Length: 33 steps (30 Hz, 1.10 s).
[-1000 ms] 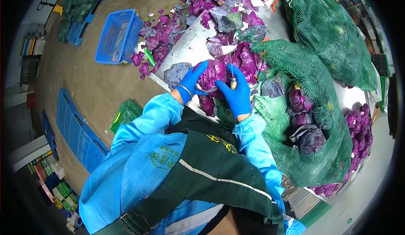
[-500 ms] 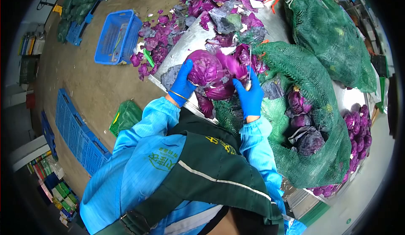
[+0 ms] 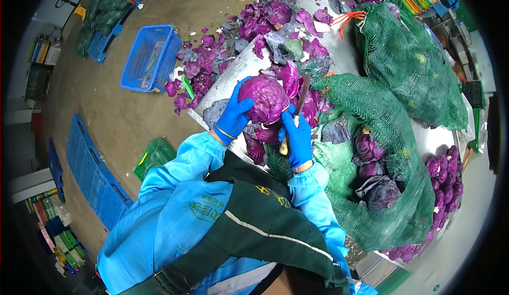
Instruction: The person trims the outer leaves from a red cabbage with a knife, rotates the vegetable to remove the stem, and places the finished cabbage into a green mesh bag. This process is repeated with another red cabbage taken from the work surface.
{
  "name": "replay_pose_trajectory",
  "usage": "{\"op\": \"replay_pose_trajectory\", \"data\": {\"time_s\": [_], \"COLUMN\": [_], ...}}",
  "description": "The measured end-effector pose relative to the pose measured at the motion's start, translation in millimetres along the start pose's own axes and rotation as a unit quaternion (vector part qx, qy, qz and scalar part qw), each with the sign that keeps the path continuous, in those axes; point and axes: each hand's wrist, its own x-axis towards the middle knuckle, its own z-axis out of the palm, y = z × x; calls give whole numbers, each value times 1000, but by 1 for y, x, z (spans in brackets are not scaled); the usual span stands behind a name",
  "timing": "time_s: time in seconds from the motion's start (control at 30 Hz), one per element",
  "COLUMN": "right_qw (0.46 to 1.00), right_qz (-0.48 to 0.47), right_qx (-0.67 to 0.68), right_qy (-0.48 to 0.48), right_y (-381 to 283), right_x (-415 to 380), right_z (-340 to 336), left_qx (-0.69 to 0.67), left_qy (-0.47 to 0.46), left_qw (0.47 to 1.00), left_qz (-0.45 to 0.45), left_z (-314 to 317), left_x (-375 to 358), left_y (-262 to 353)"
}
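Both hands wear blue gloves. My left hand (image 3: pixel 232 116) grips the left side of a round purple cabbage (image 3: pixel 263 99) above the metal table (image 3: pixel 241 64). Wrapped round the handle of a knife (image 3: pixel 302 98), my right hand (image 3: pixel 297 136) touches the cabbage's lower right edge; the blade points up and away. Loose purple leaves (image 3: pixel 290 78) lie just behind and below the cabbage. To the right, an open green net bag (image 3: pixel 392 136) shows several cabbages (image 3: pixel 380 193) inside.
A full green net bag (image 3: pixel 405 62) lies at the upper right. Trimmed leaves (image 3: pixel 204 64) are heaped at the table's left edge, beside a blue crate (image 3: pixel 151 56) on the floor. Stacked purple cabbages (image 3: pixel 444 181) stand at the far right. A blue pallet (image 3: pixel 95 170) is at left.
The cabbage looks rounder, its loose outer leaf now off and behind it. My right hand has moved left and down with the knife, closer to the cabbage. The view has shifted slightly.
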Motion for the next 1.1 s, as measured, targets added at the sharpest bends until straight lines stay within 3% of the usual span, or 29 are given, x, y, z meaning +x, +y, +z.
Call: {"op": "replay_pose_trajectory", "data": {"time_s": [0.03, 0.1, 0.13, 0.2, 0.23, 0.37, 0.57, 0.63, 0.77, 0.83, 0.87, 0.93, 1.0, 1.07, 1.1], "right_qw": [1000, 999, 999, 996, 994, 996, 998, 998, 992, 985, 984, 983, 987, 978, 976], "right_qz": [12, 25, -14, -49, -62, -65, -45, -56, -30, -28, -40, -67, -43, -17, -22], "right_qx": [2, 3, -31, -66, -93, -68, -38, -26, 121, 173, 172, 172, 152, 210, 217], "right_qy": [10, 21, 27, 31, 15, -11, 4, 2, 2, 5, -1, -16, -13, 5, 5], "right_y": [2, 5, 6, 9, 9, 3, 1, 2, 3, 4, 3, 1, -1, 1, 2], "right_x": [1, 3, 4, 3, 2, -2, 0, 1, -1, -5, -6, -9, -12, -13, -10], "right_z": [-1, -4, -6, -10, -11, -15, -22, -23, -27, -31, -33, -35, -33, -32, -30], "left_qx": [-1, 168, 167, 329, 397, 441, 393, 278, 182, 9, 9, -187, -166, -195, -121], "left_qy": [-1, -26, -26, -68, -43, -46, -74, -69, -76, -51, -51, -4, -16, -130, -116], "left_qw": [1000, 985, 985, 942, 917, 894, 916, 958, 980, 995, 995, 972, 979, 965, 975], "left_qz": [1, -28, -29, -13, 5, 59, 38, -17, -31, -89, -89, -143, -115, -119, -145], "left_z": [0, 0, -3, -11, -10, -2, 4, 2, -5, -3, -9, -20, -21, -26, -38], "left_x": [0, 0, 2, 4, 3, -2, -5, -6, -12, -15, -15, -14, -18, -24, -27], "left_y": [3, 12, 11, 7, 6, 5, 12, 11, 1, -1, -4, -8, -6, -7, -7]}}
